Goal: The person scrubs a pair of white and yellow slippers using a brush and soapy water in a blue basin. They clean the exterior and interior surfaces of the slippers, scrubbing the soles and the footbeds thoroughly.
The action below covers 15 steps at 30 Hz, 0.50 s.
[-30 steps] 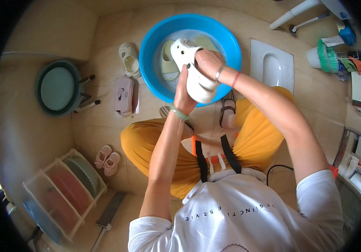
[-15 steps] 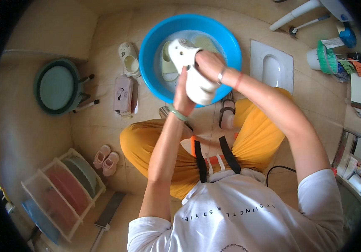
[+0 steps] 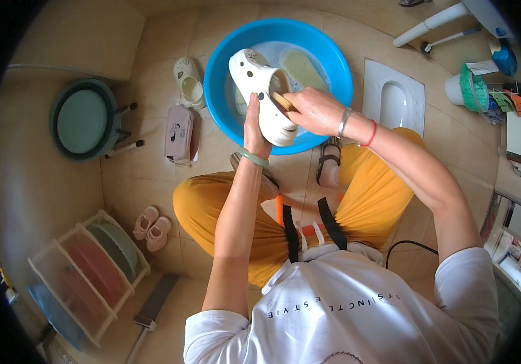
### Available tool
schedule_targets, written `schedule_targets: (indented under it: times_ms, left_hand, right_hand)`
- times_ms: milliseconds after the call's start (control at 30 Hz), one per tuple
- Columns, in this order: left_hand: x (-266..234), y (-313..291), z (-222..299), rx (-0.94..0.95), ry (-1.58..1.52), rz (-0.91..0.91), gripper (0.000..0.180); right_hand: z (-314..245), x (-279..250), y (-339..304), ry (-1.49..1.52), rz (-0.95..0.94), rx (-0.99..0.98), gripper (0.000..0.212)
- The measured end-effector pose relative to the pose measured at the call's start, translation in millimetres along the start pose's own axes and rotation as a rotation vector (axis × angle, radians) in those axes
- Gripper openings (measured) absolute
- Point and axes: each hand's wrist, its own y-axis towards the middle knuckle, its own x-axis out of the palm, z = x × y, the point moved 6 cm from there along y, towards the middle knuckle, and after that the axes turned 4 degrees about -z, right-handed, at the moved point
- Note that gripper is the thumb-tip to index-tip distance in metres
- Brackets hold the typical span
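Hours read from the middle of the blue basin (image 3: 215, 85)

Green basin (image 3: 81, 121): near nine, well out

Pink shoes (image 3: 158, 235): a pair, between seven and eight, on the floor

Case (image 3: 178, 133): mauve, at eight

Spare clog (image 3: 186, 74): cream, at nine, just beside the blue basin

Left hand (image 3: 254, 126): at seven, closed on the clog's side, thumb showing, fingers underneath hidden

Clog (image 3: 268, 112): white, held up over the blue basin, toe to eleven, heel to five

Brush (image 3: 283, 102): tan, so judged, bristles unseen; its end at the clog's opening

Slipper (image 3: 303, 68): pale green, at two, in sudsy water

Right hand (image 3: 315, 111): at four, closed around the brush

Pan (image 3: 393, 100): white, at three, set in the floor

Step in hand, by judgement: brushing the clog's inside, seemingly between strokes or changing angle

Next move, by judgement: calls for a steady left hold and the brush angled past the rim, toward eleven for the toe or five for the heel
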Motion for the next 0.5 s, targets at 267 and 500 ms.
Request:
schedule_targets:
  times_ms: [267,500]
  left_hand:
    - [43,-11,-18,-0.084,-0.099,-0.051,0.056]
    - [11,-3,-7,-0.069,-0.034,-0.025,0.053]
  right_hand:
    - [12,-7,38,-0.175,0.111,0.110,0.026]
    - [9,-6,22,-0.015,-0.014,0.038,0.027]
